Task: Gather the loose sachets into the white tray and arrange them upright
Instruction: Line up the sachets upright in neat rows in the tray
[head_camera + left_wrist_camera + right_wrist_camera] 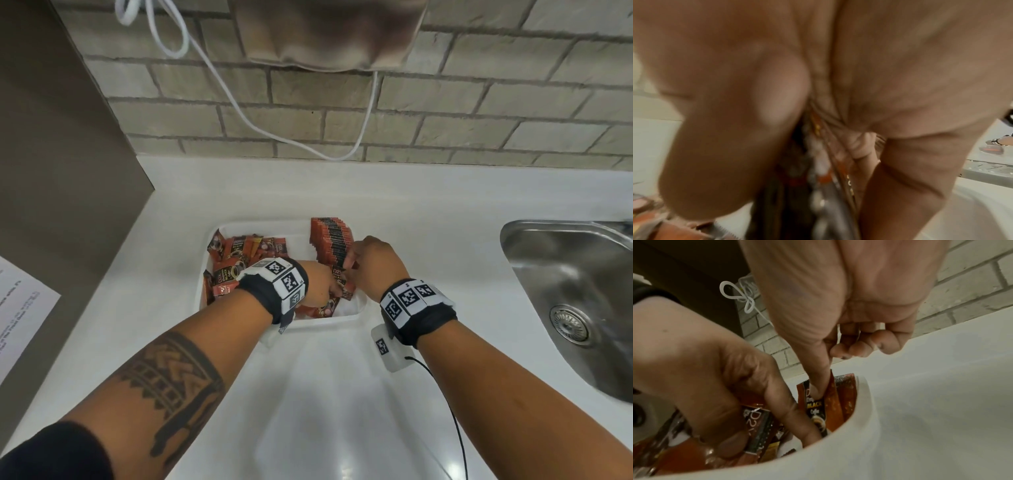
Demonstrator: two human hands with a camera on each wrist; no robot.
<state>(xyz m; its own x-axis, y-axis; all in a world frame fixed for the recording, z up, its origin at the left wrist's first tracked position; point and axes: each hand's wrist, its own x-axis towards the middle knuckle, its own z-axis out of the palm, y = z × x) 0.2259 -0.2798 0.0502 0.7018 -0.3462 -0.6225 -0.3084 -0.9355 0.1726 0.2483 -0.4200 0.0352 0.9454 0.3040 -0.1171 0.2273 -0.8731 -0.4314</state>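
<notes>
The sachets (239, 263) are all in the white tray (346, 317) near the counter's back edge. The right hand (375, 263) pinches the upright row (330, 240) at the tray's right wall, probably steadying it, while the left hand (318, 282) grips a loose bunch (756, 423) to add.

We are looking at a smooth white plastic tray (346, 320) sitting on a glossy white countertop (342, 394) that is throwing back soft glare. The coffee sachets (236, 270) are showing shiny, crinkled foil-like film in red and black. The sink (579, 294) is gleaming as brushed stainless steel. Rough, matt grey-beige bricks with recessed mortar are making up the wall (445, 113). A smooth white cord (239, 113), rubbery-looking, is hanging over it. Black fabric wristbands (423, 317) are carrying matt printed marker tiles, and a matt sheet of paper (20, 308) is lying at left.
</notes>
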